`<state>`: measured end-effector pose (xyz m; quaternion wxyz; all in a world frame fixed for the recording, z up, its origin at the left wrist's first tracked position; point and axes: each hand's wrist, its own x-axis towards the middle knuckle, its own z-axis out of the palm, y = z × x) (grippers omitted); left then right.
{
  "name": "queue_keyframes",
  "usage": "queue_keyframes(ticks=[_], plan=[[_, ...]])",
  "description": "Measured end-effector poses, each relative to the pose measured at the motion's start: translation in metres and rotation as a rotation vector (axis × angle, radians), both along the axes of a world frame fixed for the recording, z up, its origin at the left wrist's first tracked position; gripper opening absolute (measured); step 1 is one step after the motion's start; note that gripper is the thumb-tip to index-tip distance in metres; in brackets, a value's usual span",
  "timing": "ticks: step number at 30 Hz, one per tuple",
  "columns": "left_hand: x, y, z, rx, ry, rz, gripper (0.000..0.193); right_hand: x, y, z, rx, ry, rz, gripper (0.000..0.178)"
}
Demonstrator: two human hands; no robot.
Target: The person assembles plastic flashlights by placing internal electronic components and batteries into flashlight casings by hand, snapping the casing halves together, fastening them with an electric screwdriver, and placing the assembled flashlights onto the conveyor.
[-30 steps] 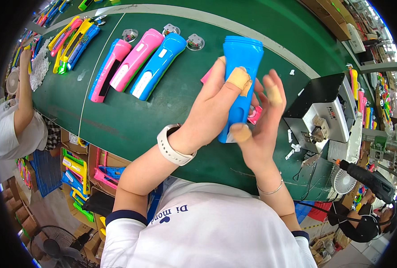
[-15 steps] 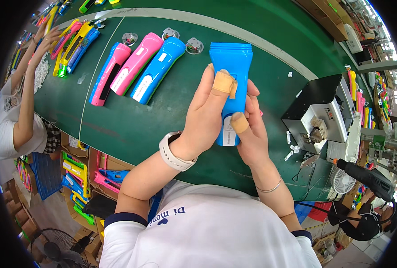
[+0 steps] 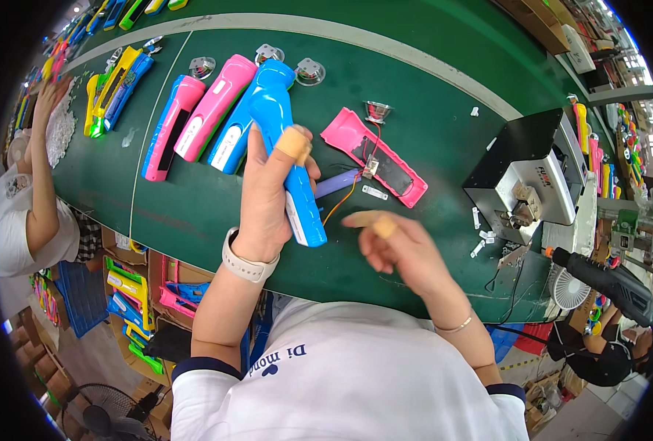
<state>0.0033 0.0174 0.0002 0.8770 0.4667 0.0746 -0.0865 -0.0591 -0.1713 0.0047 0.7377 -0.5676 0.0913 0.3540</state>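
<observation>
My left hand point(image 3: 262, 195) is wrapped round a blue plastic flashlight housing point(image 3: 306, 213), which slants over the lower end of another blue flashlight point(image 3: 232, 140). Tape covers the left thumb. My right hand point(image 3: 407, 250), slightly blurred, hovers over the bench with its index finger stretched out and nothing in it. Just beyond it lies an open pink flashlight shell half point(image 3: 408, 180). Wires join a small part in that shell to a round clear reflector point(image 3: 378, 112). A purple cylinder point(image 3: 337, 184) lies beside the shell, near a small white piece point(image 3: 375, 192).
Two pink flashlights point(image 3: 220, 103) point(image 3: 168, 136) lie at the left, with round reflectors point(image 3: 310, 71) behind. A black and silver machine point(image 3: 525, 176) stands right, near a heat gun point(image 3: 605, 283) and small fan point(image 3: 570, 290). Another person's arm point(image 3: 41, 147) is at far left.
My right hand has let go of the blue housing and moved down. My left hand has carried the housing leftward and tilted it, uncovering the pink shell and its wired parts.
</observation>
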Motion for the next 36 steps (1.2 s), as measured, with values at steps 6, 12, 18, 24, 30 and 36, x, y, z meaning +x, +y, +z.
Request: queue_keyframes(ticks=[6, 12, 18, 24, 30, 36], plan=[[-0.009, -0.009, -0.002, 0.058, -0.003, 0.010, 0.045, 0.022, 0.040, -0.013, 0.080, -0.061, -0.207, 0.026], [-0.021, 0.005, -0.012, 0.216, -0.008, -0.172, 0.038, 0.039, 0.039, 0.010, -0.259, -0.423, 0.015, 0.017], [-0.029, 0.018, -0.003, 0.201, -0.035, -0.185, 0.052, 0.053, 0.036, 0.011, -0.492, -0.745, 0.083, 0.015], [-0.024, 0.012, 0.001, 0.322, -0.010, -0.307, 0.068, 0.054, 0.038, 0.016, -0.551, -0.784, 0.102, 0.016], [-0.025, 0.012, -0.006, 0.438, 0.031, -0.113, 0.055, 0.038, 0.020, 0.023, -0.797, -0.910, -0.018, 0.023], [-0.026, 0.013, -0.015, 0.544, -0.036, -0.105, 0.053, 0.046, -0.008, -0.008, -1.185, -1.223, 0.068, 0.033]])
